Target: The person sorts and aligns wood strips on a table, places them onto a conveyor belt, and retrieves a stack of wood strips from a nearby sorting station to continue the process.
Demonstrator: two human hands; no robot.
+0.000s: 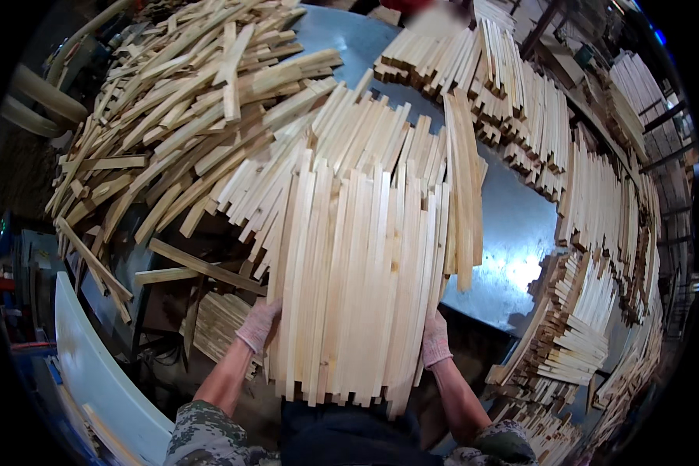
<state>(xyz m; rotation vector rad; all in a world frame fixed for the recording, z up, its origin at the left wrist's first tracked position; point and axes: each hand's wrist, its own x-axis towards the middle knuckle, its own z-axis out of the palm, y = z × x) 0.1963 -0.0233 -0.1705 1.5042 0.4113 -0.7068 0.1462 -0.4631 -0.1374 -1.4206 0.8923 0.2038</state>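
Note:
A wide bundle of pale wooden strips (pixel 357 287) lies side by side in front of me, its near ends uneven and close to my body. My left hand (pixel 258 324), in a light knitted glove, presses against the bundle's left side. On the opposite side my right hand (pixel 436 339), gloved alike, presses against the outer strips. Both hands squeeze the bundle between them, their fingers partly hidden by the wood. Beyond its far end lie more pale strips (pixel 357 136), partly covered by the bundle.
A tangled heap of long strips (pixel 186 101) fills the far left. Neat stacks of strips (pixel 590 194) line the right, beside a shiny metal tabletop (pixel 505 241). At lower left stands a pale curved panel (pixel 93 365). Part of another person (pixel 435 15) shows at the far edge.

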